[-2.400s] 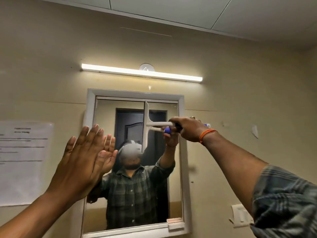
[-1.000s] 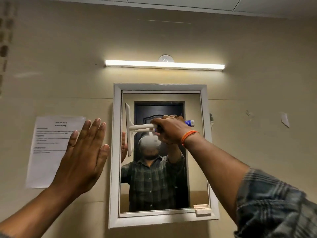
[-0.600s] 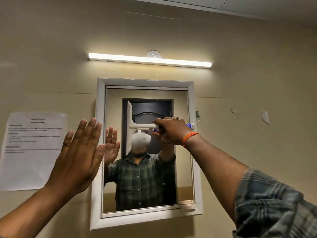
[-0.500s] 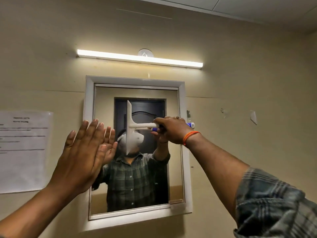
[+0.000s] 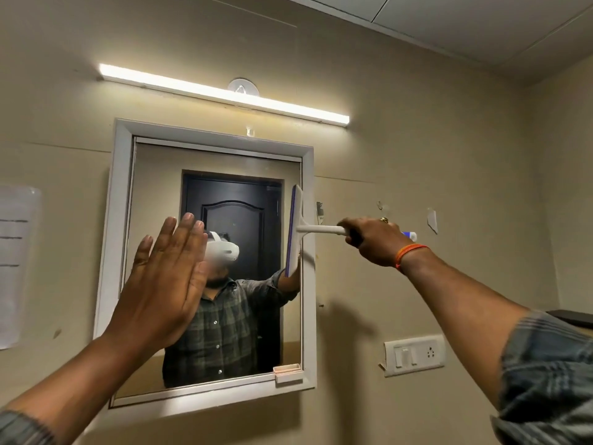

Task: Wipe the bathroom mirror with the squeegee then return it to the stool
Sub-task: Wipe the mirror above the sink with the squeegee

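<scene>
The bathroom mirror (image 5: 160, 194) hangs on the beige wall in a white frame. My right hand (image 5: 375, 240) grips the handle of a white squeegee (image 5: 295, 229) with a blue end. Its blade stands upright at the mirror's right edge, against the glass next to the frame. My left hand (image 5: 160, 284) is raised in front of the mirror's left half, palm forward and fingers straight, holding nothing. The stool is out of view.
A lit tube light (image 5: 224, 93) runs above the mirror. A paper notice (image 5: 16, 264) is stuck to the wall at the left. A switch plate (image 5: 414, 354) sits low on the wall to the right. A small white clip (image 5: 287, 372) sits at the mirror's lower right corner.
My right hand has drawn the squeegee rightward across the glass, from the left-middle to the right edge. My left hand stays raised and flat. The camera has shifted.
</scene>
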